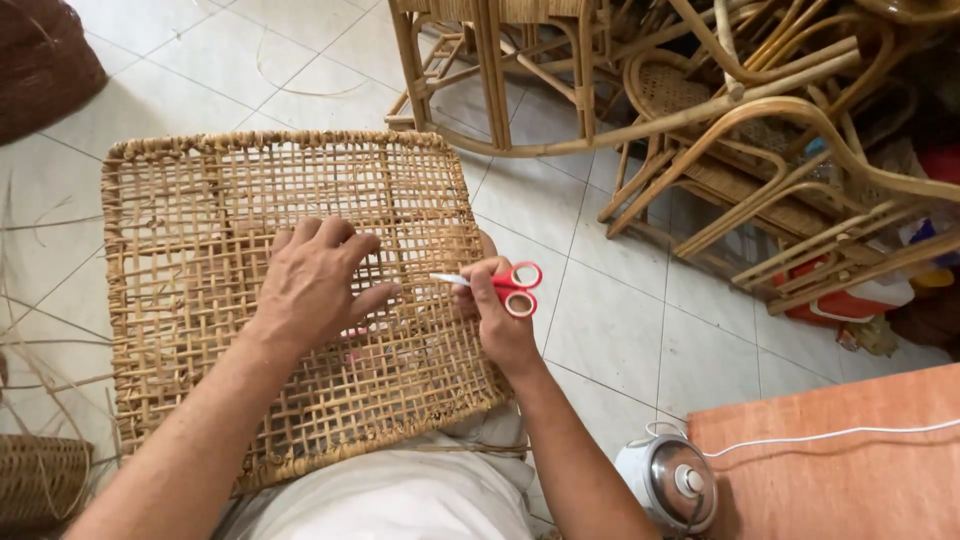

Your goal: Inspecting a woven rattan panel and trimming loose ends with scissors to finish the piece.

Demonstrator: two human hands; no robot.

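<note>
My left hand (318, 283) lies flat, fingers spread, pressing on the woven cane panel (190, 300) that rests across my lap. My right hand (497, 315) grips a pair of red-handled scissors (505, 285), blades pointing left toward my left thumb, just above the weave near the panel's right edge. Far right, bare rattan chair frames (700, 110) stand stacked on the white tiled floor (610, 330). Near right, a small pot with a glass lid (672, 480) sits beside an orange tabletop (840, 470) crossed by a white cord (830, 435).
</note>
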